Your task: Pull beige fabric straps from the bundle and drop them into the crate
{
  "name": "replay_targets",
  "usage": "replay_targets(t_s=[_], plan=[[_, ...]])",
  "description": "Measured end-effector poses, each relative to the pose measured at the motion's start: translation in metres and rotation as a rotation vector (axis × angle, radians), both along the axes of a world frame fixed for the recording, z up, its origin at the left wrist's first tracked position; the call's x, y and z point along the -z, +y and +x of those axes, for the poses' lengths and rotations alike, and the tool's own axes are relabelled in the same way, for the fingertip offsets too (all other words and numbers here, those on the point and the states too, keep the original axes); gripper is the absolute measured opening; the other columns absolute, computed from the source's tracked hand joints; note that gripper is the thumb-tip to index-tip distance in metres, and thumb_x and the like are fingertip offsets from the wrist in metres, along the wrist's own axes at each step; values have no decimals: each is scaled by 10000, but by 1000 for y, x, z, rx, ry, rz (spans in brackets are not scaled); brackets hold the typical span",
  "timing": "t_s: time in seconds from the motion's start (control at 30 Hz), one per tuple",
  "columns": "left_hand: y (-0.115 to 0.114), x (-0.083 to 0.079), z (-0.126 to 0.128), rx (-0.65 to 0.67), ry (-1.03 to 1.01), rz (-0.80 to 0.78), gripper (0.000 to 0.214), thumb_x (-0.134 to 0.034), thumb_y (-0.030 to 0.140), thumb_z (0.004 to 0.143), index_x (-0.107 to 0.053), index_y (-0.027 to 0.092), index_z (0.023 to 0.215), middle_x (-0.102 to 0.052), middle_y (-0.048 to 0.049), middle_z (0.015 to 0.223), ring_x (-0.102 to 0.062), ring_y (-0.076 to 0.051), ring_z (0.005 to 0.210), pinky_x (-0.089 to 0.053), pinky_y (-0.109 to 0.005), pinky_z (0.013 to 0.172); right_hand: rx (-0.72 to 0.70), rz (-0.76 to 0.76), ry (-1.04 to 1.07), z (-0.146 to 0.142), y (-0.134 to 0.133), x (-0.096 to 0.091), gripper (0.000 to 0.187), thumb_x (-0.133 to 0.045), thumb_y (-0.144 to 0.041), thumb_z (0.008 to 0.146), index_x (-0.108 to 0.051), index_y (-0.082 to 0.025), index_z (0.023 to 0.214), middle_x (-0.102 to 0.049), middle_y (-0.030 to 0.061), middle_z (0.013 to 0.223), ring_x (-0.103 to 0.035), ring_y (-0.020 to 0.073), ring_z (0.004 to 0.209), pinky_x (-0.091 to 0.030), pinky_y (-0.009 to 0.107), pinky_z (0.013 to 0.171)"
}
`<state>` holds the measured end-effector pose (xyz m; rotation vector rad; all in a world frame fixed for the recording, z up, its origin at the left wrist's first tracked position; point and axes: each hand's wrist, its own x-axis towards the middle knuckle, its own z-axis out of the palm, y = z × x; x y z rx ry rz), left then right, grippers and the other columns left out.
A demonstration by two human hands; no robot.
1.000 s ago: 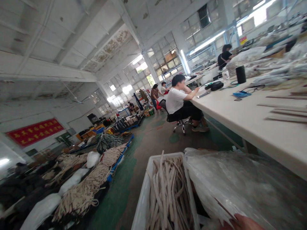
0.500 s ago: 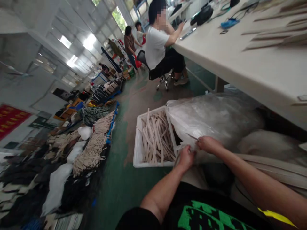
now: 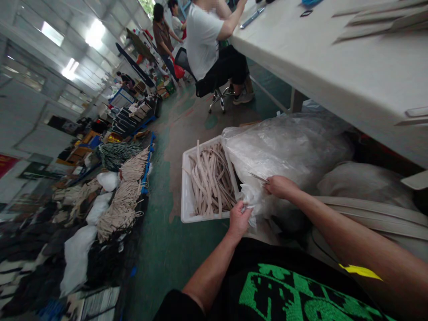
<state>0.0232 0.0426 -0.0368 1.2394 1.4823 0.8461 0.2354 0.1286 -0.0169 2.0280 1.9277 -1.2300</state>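
A big clear plastic bag (image 3: 294, 147) lies on the floor under the long white table (image 3: 334, 71). My left hand (image 3: 239, 218) is closed on the bag's crumpled mouth near its lower edge. My right hand (image 3: 281, 186) pinches the same plastic a little higher and to the right. Just left of the bag stands a white plastic crate (image 3: 186, 191) filled with several beige straps (image 3: 210, 180).
A seated person in a white shirt (image 3: 203, 40) works at the table on a wheeled chair; other people stand farther back. Heaps of cord bundles (image 3: 123, 196) and white sacks line the left of the green floor. A pale sack (image 3: 364, 187) lies beside my right arm.
The view has dropped from the hall down to my lap. Both hands have come into sight and taken hold of the plastic bag's mouth; the left hand has shifted slightly down and left.
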Motion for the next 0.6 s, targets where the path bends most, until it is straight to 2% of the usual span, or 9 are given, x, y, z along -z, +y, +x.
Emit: replay_targets(t_s=[0.17, 0.27, 0.37, 0.47, 0.53, 0.6], plan=[[-3, 0, -15, -141, -89, -130, 348, -801, 401, 696, -764, 148, 932, -682, -6, 726, -587, -130, 655, -469, -235, 649, 86, -18, 63, 2, 0, -9, 258, -636, -404, 1006, -699, -176, 1108, -719, 69, 1144, -694, 212, 990, -580, 431, 887], [-6, -5, -26, -144, -126, -166, 392, -788, 441, 713, -761, 138, 961, -668, -6, 702, -552, -110, 587, -445, -221, 572, 182, -6, 139, 9, 0, -19, 224, -605, -374, 1012, -715, -179, 1001, -749, 83, 1066, -713, 210, 919, -591, 356, 786], [-10, -12, -37, -135, -127, -166, 484, -752, 414, 753, -706, 154, 1159, -679, 8, 718, -568, -103, 573, -447, -210, 561, 281, 9, 265, 17, -8, -35, 229, -540, -341, 1012, -711, -193, 973, -780, 111, 1037, -731, 228, 871, -578, 273, 614], [-14, -16, -46, -131, -93, -238, 626, -768, 354, 729, -602, 166, 1303, -678, 29, 717, -586, -99, 551, -429, -196, 542, 340, 26, 399, 22, -25, -51, 243, -519, -351, 998, -693, -200, 1075, -792, 115, 1089, -724, 241, 944, -595, 246, 573], [-16, -16, -49, -125, -118, -308, 573, -802, 329, 682, -630, 149, 1198, -679, 20, 728, -598, -99, 563, -425, -196, 545, 373, 29, 489, 23, -40, -60, 271, -529, -379, 984, -692, -200, 1107, -798, 115, 1081, -715, 235, 950, -606, 240, 586], [-18, -15, -50, -119, -183, -347, 493, -844, 324, 628, -660, 133, 1043, -666, 14, 711, -599, -98, 578, -431, -201, 563, 426, 6, 586, 22, -55, -65, 281, -570, -404, 952, -702, -200, 1093, -803, 113, 1046, -700, 217, 857, -591, 232, 563]])
